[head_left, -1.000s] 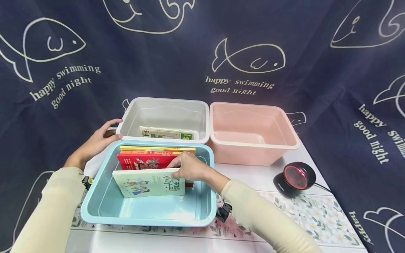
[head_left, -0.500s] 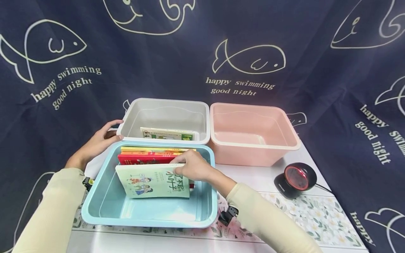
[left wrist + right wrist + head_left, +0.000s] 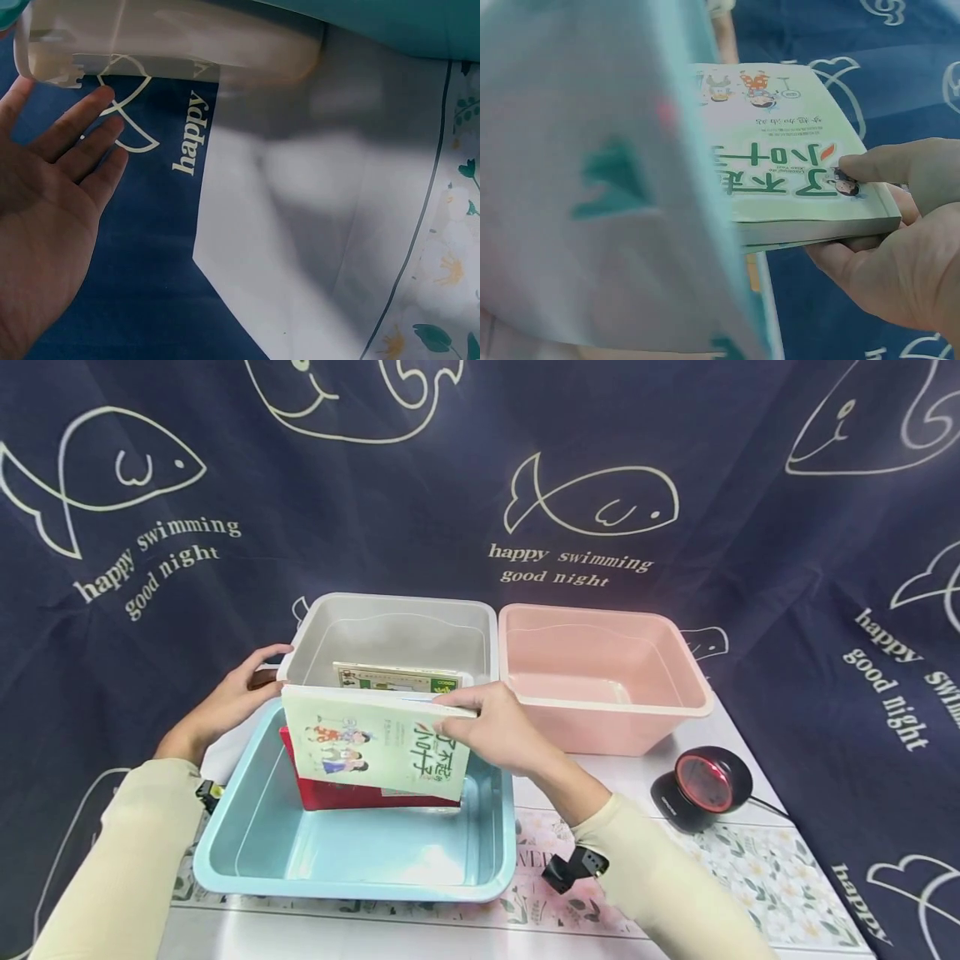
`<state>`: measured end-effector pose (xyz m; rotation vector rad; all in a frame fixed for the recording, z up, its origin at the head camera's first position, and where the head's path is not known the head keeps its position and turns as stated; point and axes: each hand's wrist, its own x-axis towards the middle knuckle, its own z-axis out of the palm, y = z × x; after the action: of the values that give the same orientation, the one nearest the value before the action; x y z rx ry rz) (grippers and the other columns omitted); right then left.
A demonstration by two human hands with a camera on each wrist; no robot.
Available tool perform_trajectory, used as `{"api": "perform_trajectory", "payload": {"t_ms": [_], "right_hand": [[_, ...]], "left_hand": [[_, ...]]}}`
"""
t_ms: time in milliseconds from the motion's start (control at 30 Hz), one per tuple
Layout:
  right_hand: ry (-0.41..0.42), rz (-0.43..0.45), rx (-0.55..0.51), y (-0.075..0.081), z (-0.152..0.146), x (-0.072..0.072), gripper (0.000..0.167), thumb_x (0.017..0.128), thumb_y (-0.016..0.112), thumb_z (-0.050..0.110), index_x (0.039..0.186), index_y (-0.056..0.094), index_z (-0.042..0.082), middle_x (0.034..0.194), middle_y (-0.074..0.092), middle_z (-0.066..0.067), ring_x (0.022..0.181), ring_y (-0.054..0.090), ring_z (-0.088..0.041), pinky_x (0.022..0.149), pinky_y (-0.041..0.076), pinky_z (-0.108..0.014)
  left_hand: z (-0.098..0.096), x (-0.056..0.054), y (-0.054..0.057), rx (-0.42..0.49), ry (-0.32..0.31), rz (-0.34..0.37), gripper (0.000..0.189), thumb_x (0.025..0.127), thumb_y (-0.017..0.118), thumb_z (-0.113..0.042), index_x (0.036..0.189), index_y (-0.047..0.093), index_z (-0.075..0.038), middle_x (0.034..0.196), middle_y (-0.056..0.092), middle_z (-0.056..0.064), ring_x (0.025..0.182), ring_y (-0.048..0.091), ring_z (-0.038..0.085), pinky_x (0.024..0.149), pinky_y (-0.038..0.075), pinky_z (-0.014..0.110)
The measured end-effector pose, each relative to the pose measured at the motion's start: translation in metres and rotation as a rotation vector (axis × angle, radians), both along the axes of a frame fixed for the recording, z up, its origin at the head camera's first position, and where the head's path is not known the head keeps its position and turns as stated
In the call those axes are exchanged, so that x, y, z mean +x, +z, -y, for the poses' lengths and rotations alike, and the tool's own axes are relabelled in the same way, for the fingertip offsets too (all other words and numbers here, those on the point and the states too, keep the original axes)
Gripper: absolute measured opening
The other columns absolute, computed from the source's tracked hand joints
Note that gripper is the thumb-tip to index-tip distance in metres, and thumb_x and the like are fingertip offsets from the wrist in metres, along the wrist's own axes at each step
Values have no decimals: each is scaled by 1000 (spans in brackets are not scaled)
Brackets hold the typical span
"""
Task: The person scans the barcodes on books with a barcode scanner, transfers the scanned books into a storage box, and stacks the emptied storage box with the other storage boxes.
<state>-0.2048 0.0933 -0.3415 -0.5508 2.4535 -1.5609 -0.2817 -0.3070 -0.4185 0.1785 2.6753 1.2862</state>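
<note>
My right hand (image 3: 504, 731) pinches a pale green book (image 3: 367, 742) by its upper right corner. The book hangs tilted above the light blue tub (image 3: 345, 888), its cover toward me, hiding most of a red book (image 3: 352, 796) that stands inside. In the right wrist view, the thumb lies on the green cover and the fingers go underneath. My left hand (image 3: 228, 703) is at the left side of the grey tub (image 3: 390, 631), with thumb and fingers near its rim. Its fingers look nearly straight in the left wrist view. A book (image 3: 401, 678) with a green and cream cover sits in the grey tub.
A pink tub (image 3: 600, 727) stands right of the grey one. On the table's right lies a black device with a red-lit round face (image 3: 703, 781), its cable running right. A dark blue fish-print curtain (image 3: 420, 510) hangs behind.
My right hand has lifted the green book up and slightly right, out of the blue tub, so its top edge now overlaps the grey tub's front rim. The left hand has stayed put.
</note>
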Motion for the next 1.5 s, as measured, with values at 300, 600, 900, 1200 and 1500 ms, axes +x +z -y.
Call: {"api": "perform_trajectory", "payload": {"t_ms": [300, 600, 900, 1200, 1500], "right_hand": [[-76, 23, -80, 31, -26, 7, 26, 90, 73, 9, 116, 79, 11, 99, 82, -8, 83, 79, -17, 75, 63, -29], [-171, -94, -44, 46, -65, 17, 27, 92, 75, 16, 119, 78, 15, 97, 82, -6, 87, 79, -15, 86, 59, -25], [-269, -164, 2, 53, -107, 34, 27, 96, 72, 16, 122, 76, 11, 98, 82, -6, 87, 79, -14, 84, 60, -22], [-451, -136, 18, 39, -149, 61, 35, 95, 76, 22, 126, 74, 5, 83, 79, 15, 72, 77, -10, 61, 62, -30], [-668, -99, 63, 15, -194, 95, 32, 92, 80, 19, 123, 77, 13, 79, 77, 17, 61, 69, -1, 52, 57, -22]], "left_hand": [[0, 1, -2, 2, 13, 3, 74, 105, 54, -43, 166, 13, -31, 158, 41, 27, 134, 51, 49, 110, 35, 77], [-1, 2, -1, 0, 18, 17, 78, 104, 56, -45, 166, 12, -31, 161, 39, 26, 137, 48, 50, 110, 34, 77], [-1, 2, 0, 1, 14, -9, 78, 103, 58, -45, 166, 14, -27, 159, 40, 27, 138, 48, 51, 110, 32, 79], [-1, 3, 0, 14, 9, -1, 76, 104, 56, -44, 166, 15, -28, 160, 40, 28, 138, 48, 52, 110, 36, 76], [-2, 1, 1, -4, 19, 8, 76, 104, 56, -44, 166, 14, -30, 159, 40, 28, 138, 48, 51, 110, 33, 79]]}}
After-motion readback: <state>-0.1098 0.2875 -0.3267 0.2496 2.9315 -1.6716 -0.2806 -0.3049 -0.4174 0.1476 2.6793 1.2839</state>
